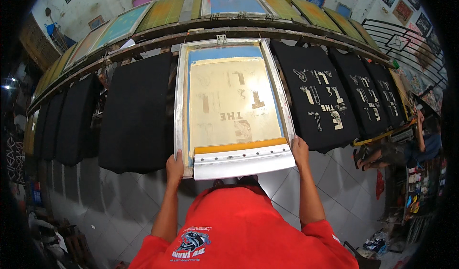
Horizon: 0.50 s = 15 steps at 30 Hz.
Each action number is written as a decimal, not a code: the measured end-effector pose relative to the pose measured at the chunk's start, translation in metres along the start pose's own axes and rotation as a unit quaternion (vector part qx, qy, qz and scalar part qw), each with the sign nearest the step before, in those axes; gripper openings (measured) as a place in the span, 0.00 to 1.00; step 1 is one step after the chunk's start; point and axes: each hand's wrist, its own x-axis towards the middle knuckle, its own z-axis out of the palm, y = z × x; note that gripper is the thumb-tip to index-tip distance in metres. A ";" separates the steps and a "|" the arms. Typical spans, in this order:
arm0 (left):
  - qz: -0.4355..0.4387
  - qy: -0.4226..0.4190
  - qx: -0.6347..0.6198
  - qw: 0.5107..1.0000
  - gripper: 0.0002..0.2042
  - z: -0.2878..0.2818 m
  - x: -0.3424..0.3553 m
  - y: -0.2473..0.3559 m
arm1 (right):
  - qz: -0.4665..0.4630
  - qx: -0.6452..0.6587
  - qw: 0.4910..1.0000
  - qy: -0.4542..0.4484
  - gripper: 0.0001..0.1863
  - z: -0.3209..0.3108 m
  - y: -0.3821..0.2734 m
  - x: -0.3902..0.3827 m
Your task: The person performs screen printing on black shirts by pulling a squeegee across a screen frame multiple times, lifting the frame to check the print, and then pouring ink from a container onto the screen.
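Observation:
A screen-printing frame (180, 101) lies in front of me, its mesh smeared with cream ink over dark letter shapes and blue at the edges. Along its near end rests a wide squeegee (244, 160) with a metal holder and an orange blade. My left hand (175, 167) is closed around the frame's near left corner, thumb on top. At the near right side, beside the squeegee's end, my right hand (300, 150) grips the frame too. What lies under the frame is hidden.
Black shirts printed in cream, such as this one (315, 116), lie on boards to the right; plain black shirts (136, 111) lie to the left. Behind runs a wooden rail (143, 45) with more screens (234, 2) beyond it. Another person (424, 144) sits at far right.

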 end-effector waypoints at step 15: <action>0.016 0.034 -0.303 0.952 0.19 0.011 -0.009 -0.066 | -0.359 -0.099 0.924 -0.085 0.28 -0.065 -0.055 -0.080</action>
